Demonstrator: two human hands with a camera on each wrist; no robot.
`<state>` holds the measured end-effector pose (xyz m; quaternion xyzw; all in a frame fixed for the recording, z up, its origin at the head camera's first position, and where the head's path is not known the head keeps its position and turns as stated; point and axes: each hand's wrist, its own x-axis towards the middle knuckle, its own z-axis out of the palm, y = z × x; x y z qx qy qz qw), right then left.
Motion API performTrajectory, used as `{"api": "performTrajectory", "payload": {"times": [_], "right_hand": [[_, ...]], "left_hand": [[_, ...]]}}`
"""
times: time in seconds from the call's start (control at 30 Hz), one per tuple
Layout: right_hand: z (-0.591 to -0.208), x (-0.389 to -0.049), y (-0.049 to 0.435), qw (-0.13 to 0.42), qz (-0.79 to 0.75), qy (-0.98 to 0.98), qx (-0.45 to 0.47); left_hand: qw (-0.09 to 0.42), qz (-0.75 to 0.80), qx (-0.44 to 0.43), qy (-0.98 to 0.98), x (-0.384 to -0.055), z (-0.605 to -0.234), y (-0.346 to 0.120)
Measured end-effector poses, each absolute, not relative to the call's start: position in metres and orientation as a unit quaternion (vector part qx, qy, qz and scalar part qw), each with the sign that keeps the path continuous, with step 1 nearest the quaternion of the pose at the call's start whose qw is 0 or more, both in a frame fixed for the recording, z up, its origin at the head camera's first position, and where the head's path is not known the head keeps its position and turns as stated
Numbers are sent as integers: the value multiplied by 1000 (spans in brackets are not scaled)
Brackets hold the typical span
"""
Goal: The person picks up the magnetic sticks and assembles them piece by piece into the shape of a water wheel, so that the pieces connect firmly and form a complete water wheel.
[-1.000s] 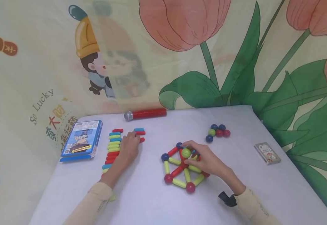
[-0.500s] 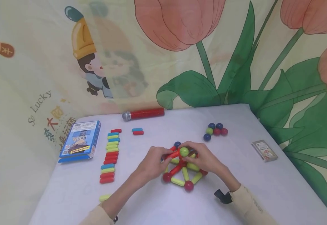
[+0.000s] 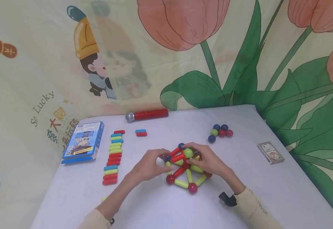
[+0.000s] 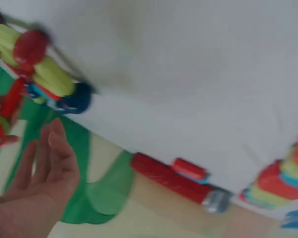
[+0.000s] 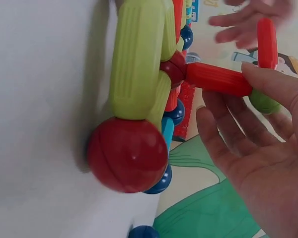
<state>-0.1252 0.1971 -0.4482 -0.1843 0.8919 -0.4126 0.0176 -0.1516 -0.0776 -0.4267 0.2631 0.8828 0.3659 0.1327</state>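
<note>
A wheel-shaped frame of magnetic rods and balls (image 3: pixel 189 176) lies on the white table. From its central red ball (image 5: pixel 174 68) rises a red rod (image 5: pixel 216 78) topped by a green ball (image 3: pixel 188 153). My right hand (image 3: pixel 209 159) pinches this upright rod near the green ball, thumb on one side and fingers on the other. A second red rod (image 3: pixel 177 158) sticks out sideways from the green ball toward the left. My left hand (image 3: pixel 150 165) is just left of that rod, thumb and fingers spread apart, holding nothing. Its fingertips overlap a blue ball (image 3: pixel 168 158) in the head view.
Left of the frame runs a column of coloured rods (image 3: pixel 114 156), with two more rods (image 3: pixel 141 132) nearby. A blue box (image 3: pixel 83 141) lies far left, a red microphone (image 3: pixel 147 115) at the back. Loose balls (image 3: pixel 221 133) and a small card box (image 3: pixel 270 152) are right.
My left hand came from the rods at left with a red rod, brought it to the green ball, then let go and drew slightly back. My right hand stayed at the upright rod.
</note>
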Motion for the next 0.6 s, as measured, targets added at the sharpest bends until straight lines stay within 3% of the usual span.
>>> {"api": "performTrajectory", "payload": {"times": [0.17,0.3,0.6], "right_hand": [[-450,-97,203,-39,-347,931,-108],[-458,-64,201,-53,-224,972,-44],[-483,-66,205,-68,-154,979,-114]], "left_hand": [[126,312,213,917,-179,-448,-93],[110,255,249,928,-181,-468,-91],[32,190,305,933,-171,-472,-83]]}}
